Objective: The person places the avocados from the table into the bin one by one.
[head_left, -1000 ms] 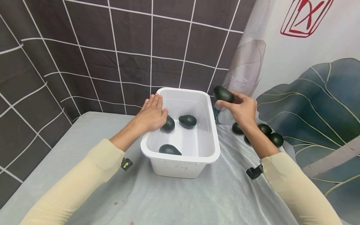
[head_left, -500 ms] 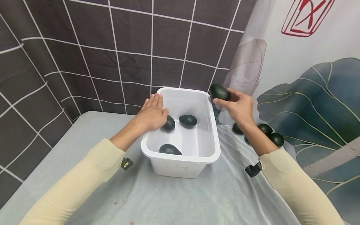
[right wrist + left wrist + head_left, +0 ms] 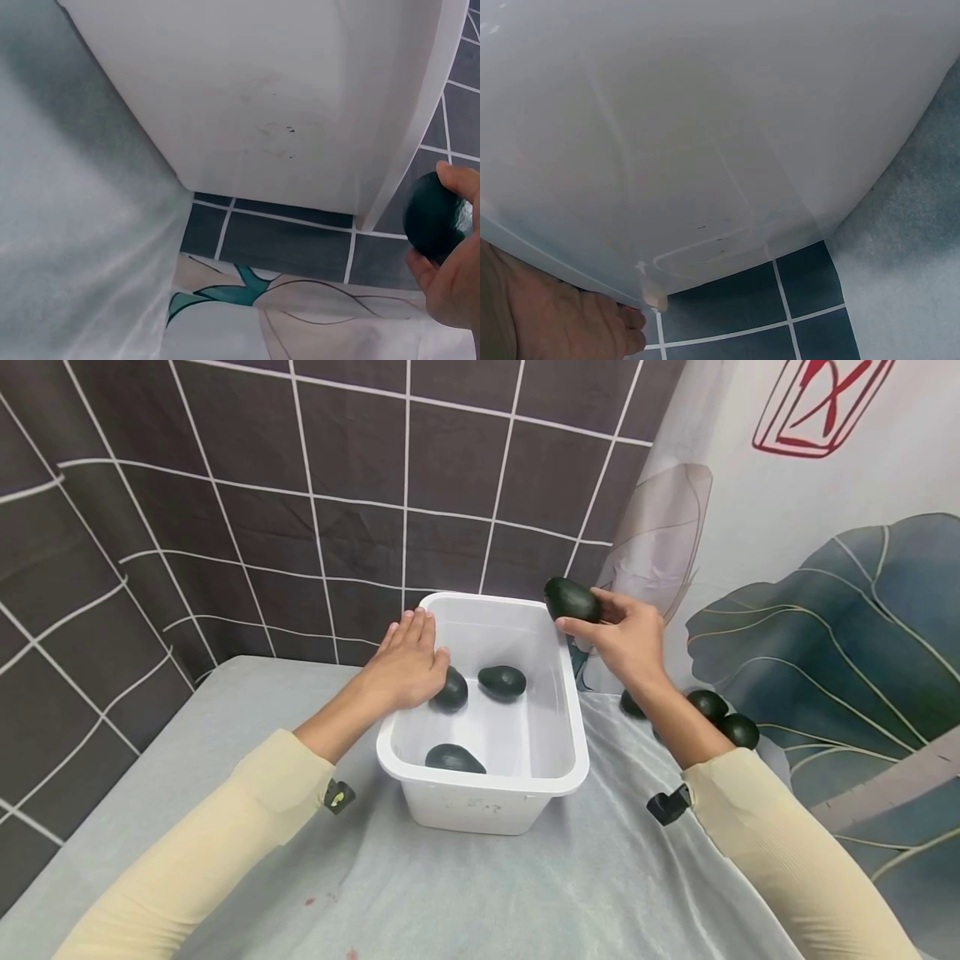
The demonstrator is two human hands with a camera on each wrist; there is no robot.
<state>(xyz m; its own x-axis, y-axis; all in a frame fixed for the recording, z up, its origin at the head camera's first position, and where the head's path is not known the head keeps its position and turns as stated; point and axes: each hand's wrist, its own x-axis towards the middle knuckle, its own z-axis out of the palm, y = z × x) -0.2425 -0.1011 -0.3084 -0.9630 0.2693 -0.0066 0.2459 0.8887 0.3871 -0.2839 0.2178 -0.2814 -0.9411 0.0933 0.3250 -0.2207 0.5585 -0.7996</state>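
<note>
My right hand (image 3: 628, 631) pinches a dark green avocado (image 3: 572, 600) between thumb and fingers, just above the far right corner of a white plastic tub (image 3: 480, 783). The right wrist view shows the same avocado (image 3: 433, 217) in the fingers beside the tub's wall (image 3: 262, 97). My left hand (image 3: 405, 667) lies with straight fingers on the tub's left rim. Inside the tub are three avocados: one (image 3: 502, 682) in the middle, one (image 3: 454, 758) at the near wall, and one (image 3: 452, 690) partly hidden by my left hand. In the left wrist view, my left hand (image 3: 570, 322) is against the tub's side.
Several more avocados (image 3: 738, 730) lie on the grey cloth right of the tub, partly behind my right forearm. The cloth-covered table (image 3: 300, 868) stretches around the tub. A dark curtain with white grid lines (image 3: 345, 452) hangs behind, a leaf-printed one (image 3: 840, 635) at right.
My right hand has moved left and slightly up with the avocado, from right of the tub to over its far right corner. My left hand has stayed in place.
</note>
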